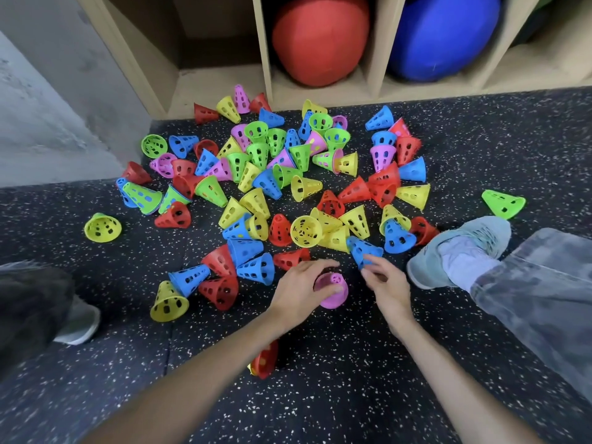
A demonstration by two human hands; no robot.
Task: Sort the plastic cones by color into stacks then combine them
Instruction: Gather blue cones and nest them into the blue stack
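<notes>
On speckled floor, left hand grips pink cone.

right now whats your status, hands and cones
Left hand grips the purple cone, upright on floor. Right hand pinches a blue cone at pile edge. Mixed pile unsorted; red cone partly hidden under left forearm.

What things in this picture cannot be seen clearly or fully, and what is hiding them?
Head view only:
- Pink cone: the left hand covers its left side, so whether it is one cone or a stack is unclear.
- Red cone: mostly hidden under the left forearm; a yellow edge beside it cannot be identified.
- Blue cone: the right hand hides its rim.
- Blue ball: cut off by the top edge.
</notes>
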